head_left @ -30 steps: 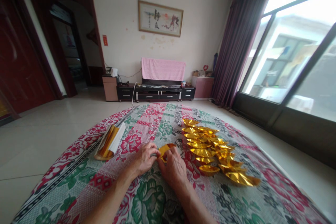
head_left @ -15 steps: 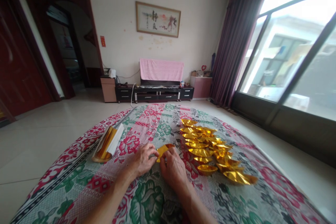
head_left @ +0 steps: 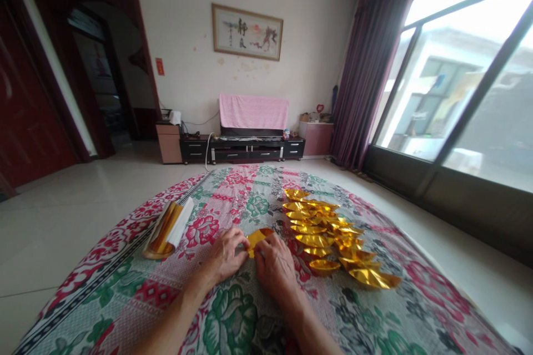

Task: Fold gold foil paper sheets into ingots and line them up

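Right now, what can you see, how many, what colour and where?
small shiny foil piece: one, gold, near centre
boat-shaped foil pieces: a dozen or more, gold, centre-right
curled paper bundle: one, gold and white, centre-left
floral woven cloth: one, pink, green and grey, underneath these
low drawered cabinet: one, black, far end
plain draped cloth: one, pink, above the cabinet
framed calligraphy picture: one, pale, far wall
long pleated curtain: one, purple, right
tall glass window: one, dark-framed, right
panelled door: one, dark red, far left
bare left hand: one, foil piece's left
bare right hand: one, foil piece's right
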A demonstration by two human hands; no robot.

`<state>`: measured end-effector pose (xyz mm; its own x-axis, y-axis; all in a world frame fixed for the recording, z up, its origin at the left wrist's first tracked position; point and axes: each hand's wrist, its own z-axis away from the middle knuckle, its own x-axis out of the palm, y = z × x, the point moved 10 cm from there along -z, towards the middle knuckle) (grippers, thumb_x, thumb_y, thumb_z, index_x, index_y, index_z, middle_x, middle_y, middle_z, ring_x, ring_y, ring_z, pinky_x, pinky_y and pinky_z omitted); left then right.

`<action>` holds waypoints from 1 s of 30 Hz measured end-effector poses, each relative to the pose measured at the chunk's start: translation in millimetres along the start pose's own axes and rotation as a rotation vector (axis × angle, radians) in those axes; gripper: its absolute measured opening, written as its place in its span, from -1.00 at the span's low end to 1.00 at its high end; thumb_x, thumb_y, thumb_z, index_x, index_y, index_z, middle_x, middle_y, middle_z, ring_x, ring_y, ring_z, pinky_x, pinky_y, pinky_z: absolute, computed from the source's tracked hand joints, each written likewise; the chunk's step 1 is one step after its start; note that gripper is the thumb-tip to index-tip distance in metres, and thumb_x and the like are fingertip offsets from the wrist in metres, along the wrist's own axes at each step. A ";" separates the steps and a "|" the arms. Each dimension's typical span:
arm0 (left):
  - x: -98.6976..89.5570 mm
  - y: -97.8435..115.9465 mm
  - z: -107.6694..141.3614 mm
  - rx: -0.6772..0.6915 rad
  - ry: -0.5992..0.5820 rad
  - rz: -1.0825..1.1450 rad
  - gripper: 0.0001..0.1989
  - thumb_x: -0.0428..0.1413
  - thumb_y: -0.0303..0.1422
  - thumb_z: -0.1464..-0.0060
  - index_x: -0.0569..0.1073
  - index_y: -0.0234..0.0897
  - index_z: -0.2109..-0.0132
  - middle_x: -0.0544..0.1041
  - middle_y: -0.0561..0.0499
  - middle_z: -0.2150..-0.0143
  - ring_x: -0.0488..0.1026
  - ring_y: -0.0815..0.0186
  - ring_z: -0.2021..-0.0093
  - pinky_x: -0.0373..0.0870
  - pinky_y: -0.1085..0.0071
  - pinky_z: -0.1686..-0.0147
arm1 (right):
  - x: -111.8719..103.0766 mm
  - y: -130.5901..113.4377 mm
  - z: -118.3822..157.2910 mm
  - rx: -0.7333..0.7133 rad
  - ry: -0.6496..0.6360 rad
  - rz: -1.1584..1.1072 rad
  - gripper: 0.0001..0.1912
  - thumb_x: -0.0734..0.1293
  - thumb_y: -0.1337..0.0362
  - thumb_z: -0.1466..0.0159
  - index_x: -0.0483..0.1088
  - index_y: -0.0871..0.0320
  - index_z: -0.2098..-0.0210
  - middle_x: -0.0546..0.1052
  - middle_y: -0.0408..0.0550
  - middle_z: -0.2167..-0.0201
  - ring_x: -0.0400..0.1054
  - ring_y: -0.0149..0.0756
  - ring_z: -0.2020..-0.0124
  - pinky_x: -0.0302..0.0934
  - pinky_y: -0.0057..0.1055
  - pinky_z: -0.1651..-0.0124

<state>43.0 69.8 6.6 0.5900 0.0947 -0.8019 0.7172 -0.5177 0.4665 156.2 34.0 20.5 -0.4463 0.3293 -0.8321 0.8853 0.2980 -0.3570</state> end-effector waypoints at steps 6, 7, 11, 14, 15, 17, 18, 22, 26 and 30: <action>0.0 1.2 -0.4 0.008 0.007 0.005 -0.87 0.10 -0.47 0.09 0.47 -0.19 0.33 0.38 0.03 0.22 0.32 0.29 0.14 0.23 0.32 0.05 | 0.5 11.9 0.6 0.003 -0.013 -0.113 -0.73 0.14 0.42 -0.23 0.44 0.05 0.38 0.38 -0.09 0.32 0.22 -0.36 0.28 0.05 -0.49 0.23; 0.0 0.5 -0.7 0.005 0.007 0.007 -0.87 0.11 -0.47 0.10 0.47 -0.19 0.33 0.39 0.03 0.22 0.32 0.29 0.14 0.23 0.32 0.05 | -0.1 14.9 0.8 0.014 -0.006 -0.126 -0.72 0.14 0.44 -0.22 0.44 0.05 0.37 0.38 -0.09 0.30 0.22 -0.35 0.26 0.05 -0.50 0.23; 0.0 -2.8 -1.9 0.008 0.009 0.024 -0.85 0.08 -0.51 0.10 0.46 -0.21 0.34 0.40 0.02 0.21 0.33 0.29 0.13 0.25 0.33 0.06 | -6.5 20.0 1.3 0.016 0.061 -0.133 -0.72 0.16 0.50 -0.15 0.44 0.08 0.36 0.40 -0.10 0.24 0.20 -0.33 0.21 0.05 -0.49 0.17; -1.1 -5.8 -2.6 0.021 0.028 0.029 -0.80 0.05 -0.56 0.12 0.46 -0.22 0.33 0.42 0.01 0.22 0.34 0.29 0.14 0.26 0.34 0.07 | -8.4 18.4 1.0 0.006 0.074 -0.089 -0.76 0.20 0.48 -0.11 0.43 0.09 0.36 0.43 -0.11 0.26 0.20 -0.30 0.19 0.02 -0.43 0.13; -1.8 -7.0 -2.8 0.024 0.042 0.026 -0.79 0.04 -0.57 0.12 0.47 -0.22 0.32 0.42 0.01 0.23 0.35 0.29 0.15 0.26 0.34 0.07 | -8.3 17.2 0.9 0.004 0.068 -0.068 -0.79 0.21 0.46 -0.12 0.43 0.09 0.37 0.43 -0.11 0.28 0.20 -0.29 0.20 0.01 -0.41 0.13; -3.3 -8.8 -3.3 0.030 0.076 0.020 -0.78 0.02 -0.57 0.11 0.48 -0.23 0.32 0.43 0.01 0.25 0.35 0.30 0.16 0.27 0.34 0.07 | -8.2 13.5 1.2 -0.005 0.056 -0.025 -0.83 0.22 0.41 -0.13 0.43 0.08 0.38 0.43 -0.11 0.30 0.21 -0.29 0.22 -0.01 -0.39 0.15; -4.0 -9.3 -3.5 0.033 0.092 0.016 -0.78 0.01 -0.57 0.09 0.48 -0.23 0.32 0.42 0.01 0.25 0.35 0.31 0.17 0.28 0.35 0.08 | -8.3 11.1 1.5 -0.012 0.051 -0.006 -0.84 0.22 0.39 -0.15 0.43 0.08 0.38 0.43 -0.11 0.30 0.21 -0.29 0.23 -0.02 -0.38 0.16; -7.8 -12.6 -3.7 0.010 0.143 -0.009 -0.78 -0.02 -0.54 0.04 0.48 -0.24 0.32 0.42 -0.01 0.27 0.35 0.31 0.19 0.29 0.35 0.11 | -7.8 1.0 3.2 -0.030 0.036 0.059 -0.84 0.20 0.35 -0.19 0.41 0.09 0.41 0.43 -0.09 0.32 0.21 -0.31 0.25 -0.05 -0.37 0.18; -10.8 -12.3 -2.8 -0.003 0.153 -0.030 -0.81 -0.02 -0.51 0.00 0.47 -0.24 0.31 0.42 0.00 0.27 0.36 0.31 0.20 0.30 0.36 0.12 | -2.8 -6.7 4.6 -0.041 0.012 0.100 -0.85 0.19 0.34 -0.20 0.40 0.10 0.40 0.41 -0.08 0.30 0.21 -0.32 0.26 -0.05 -0.39 0.19; -12.9 -11.3 -1.8 -0.016 0.168 -0.052 -0.82 -0.02 -0.51 -0.01 0.46 -0.24 0.30 0.41 0.00 0.27 0.36 0.32 0.20 0.30 0.39 0.13 | 0.0 -8.5 5.0 -0.026 0.012 0.133 -0.83 0.17 0.34 -0.22 0.39 0.11 0.40 0.40 -0.07 0.29 0.21 -0.31 0.26 -0.05 -0.39 0.19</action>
<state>28.0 76.0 12.4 0.6049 0.2622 -0.7519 0.7533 -0.4946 0.4335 149.4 27.1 21.4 -0.3270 0.3780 -0.8661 0.9331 0.2742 -0.2326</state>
